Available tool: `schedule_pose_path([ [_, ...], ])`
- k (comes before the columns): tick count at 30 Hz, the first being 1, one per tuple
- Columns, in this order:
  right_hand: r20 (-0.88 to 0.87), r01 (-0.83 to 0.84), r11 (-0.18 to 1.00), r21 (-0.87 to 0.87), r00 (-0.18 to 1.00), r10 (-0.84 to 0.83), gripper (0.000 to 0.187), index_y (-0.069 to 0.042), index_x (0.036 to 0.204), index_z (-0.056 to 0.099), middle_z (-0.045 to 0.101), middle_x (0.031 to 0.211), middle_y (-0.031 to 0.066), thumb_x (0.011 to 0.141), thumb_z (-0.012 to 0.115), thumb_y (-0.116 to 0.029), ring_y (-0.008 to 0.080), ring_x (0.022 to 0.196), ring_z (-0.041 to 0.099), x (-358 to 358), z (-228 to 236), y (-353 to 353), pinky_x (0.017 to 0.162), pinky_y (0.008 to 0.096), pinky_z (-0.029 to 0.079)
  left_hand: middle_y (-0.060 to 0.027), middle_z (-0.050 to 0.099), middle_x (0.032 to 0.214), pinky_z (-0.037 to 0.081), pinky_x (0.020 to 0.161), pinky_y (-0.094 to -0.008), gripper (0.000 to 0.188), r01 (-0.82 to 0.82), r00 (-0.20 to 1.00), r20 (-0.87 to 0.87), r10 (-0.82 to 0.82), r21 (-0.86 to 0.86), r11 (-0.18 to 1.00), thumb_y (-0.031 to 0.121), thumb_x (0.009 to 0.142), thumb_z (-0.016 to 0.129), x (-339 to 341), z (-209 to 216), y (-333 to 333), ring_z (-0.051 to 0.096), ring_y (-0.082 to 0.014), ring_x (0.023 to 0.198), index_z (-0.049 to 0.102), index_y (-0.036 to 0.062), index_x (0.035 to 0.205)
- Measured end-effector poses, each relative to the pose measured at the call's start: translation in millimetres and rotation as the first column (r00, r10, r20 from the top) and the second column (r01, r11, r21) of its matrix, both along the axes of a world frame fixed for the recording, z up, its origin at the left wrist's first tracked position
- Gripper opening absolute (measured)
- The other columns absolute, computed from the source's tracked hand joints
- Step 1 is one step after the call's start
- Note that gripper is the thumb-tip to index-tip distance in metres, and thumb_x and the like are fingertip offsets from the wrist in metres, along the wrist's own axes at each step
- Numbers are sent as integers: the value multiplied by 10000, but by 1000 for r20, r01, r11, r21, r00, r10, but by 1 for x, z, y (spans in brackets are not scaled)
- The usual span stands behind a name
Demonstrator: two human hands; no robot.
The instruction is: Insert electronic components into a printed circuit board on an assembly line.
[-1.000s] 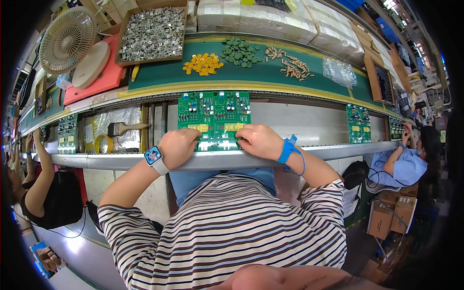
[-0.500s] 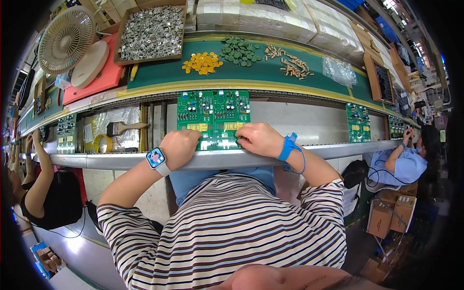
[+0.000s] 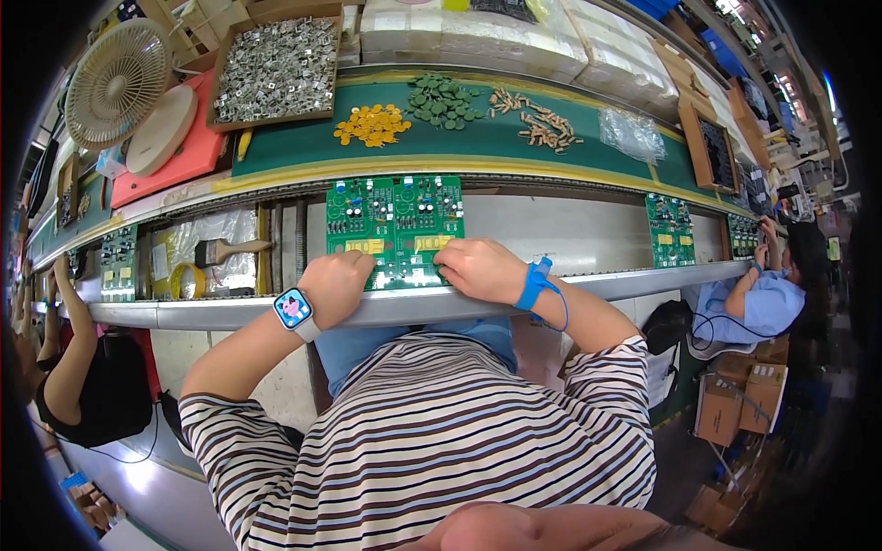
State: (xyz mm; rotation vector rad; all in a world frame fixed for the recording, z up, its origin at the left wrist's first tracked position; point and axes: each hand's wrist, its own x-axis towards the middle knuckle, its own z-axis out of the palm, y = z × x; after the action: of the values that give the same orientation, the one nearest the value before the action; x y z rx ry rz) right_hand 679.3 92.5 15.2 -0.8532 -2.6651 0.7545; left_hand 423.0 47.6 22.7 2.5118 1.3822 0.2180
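A pair of joined green circuit boards (image 3: 395, 220), carrying many small parts and yellow patches, lies on the rails in front of me. My left hand (image 3: 335, 285) rests at its near left part, fingers curled and pressed together over the board. Over the near right part, my right hand (image 3: 482, 269) has thumb and fingers pinched close to the surface. Whatever either hand's fingertips hold is hidden. A blue strap (image 3: 533, 283) with a cord circles my right wrist; a watch (image 3: 294, 309) sits on my left.
Beyond the rails, yellow discs (image 3: 371, 126), green discs (image 3: 445, 101) and small tan parts (image 3: 549, 130) lie in piles on a green surface. A box of metal pieces (image 3: 276, 69) and a fan (image 3: 119, 83) stand far left. A brush (image 3: 234, 251) lies left; another board (image 3: 671, 230) sits right.
The whole view has shifted slightly, so the scene sits a little further left. Both hands stay at the near part of the boards with fingers still closed.
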Motion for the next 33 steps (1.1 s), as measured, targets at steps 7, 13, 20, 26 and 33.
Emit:
schedule_pose_path([
  [7, -77, 196, 980, 26, 978, -194, 166, -60, 936, 627, 604, 801, 138, 784, 612, -125, 308, 732, 603, 28, 20, 42, 665, 377, 501, -123, 605, 752, 510, 611, -391, 99, 54, 998, -30, -55, -24, 998, 63, 737, 528, 0, 12, 4, 618, -309, 693, 572, 25, 818],
  [13, -157, 607, 605, 515, 761, -630, 127, -78, 875, 655, 578, 841, 132, 771, 589, -109, 323, 824, 574, 116, -9, 151, 722, 409, 483, -106, 611, 799, 491, 620, -406, 167, 98, 995, 14, -99, 20, 995, 176, 770, 610, 49, 54, 62, 606, -310, 715, 632, 88, 911],
  [20, -345, 736, 594, 326, 677, -650, 109, -69, 857, 642, 598, 838, 130, 797, 584, -139, 326, 782, 588, 125, -23, 162, 690, 422, 480, -130, 604, 891, 492, 729, -411, 163, -10, 982, 190, -9, 99, 995, 187, 818, 551, 164, -3, 189, 600, -324, 830, 647, 72, 880],
  [26, -458, 793, 604, -82, 509, -729, 103, -52, 877, 636, 619, 845, 152, 803, 570, -79, 342, 768, 597, 133, -25, 169, 671, 398, 485, -144, 594, 948, 480, 763, -418, 165, -198, 950, 248, 191, 5, 980, 193, 825, 559, 210, -16, 222, 585, -332, 892, 638, 62, 887],
  [33, -481, 789, 614, -8, 535, -695, 104, -21, 880, 643, 630, 837, 140, 793, 609, -68, 277, 687, 640, 131, -25, 170, 620, 335, 508, -163, 605, 921, 477, 743, -426, 135, -191, 927, 339, 162, 53, 980, 170, 822, 570, 201, -26, 227, 589, -347, 861, 605, 46, 862],
])
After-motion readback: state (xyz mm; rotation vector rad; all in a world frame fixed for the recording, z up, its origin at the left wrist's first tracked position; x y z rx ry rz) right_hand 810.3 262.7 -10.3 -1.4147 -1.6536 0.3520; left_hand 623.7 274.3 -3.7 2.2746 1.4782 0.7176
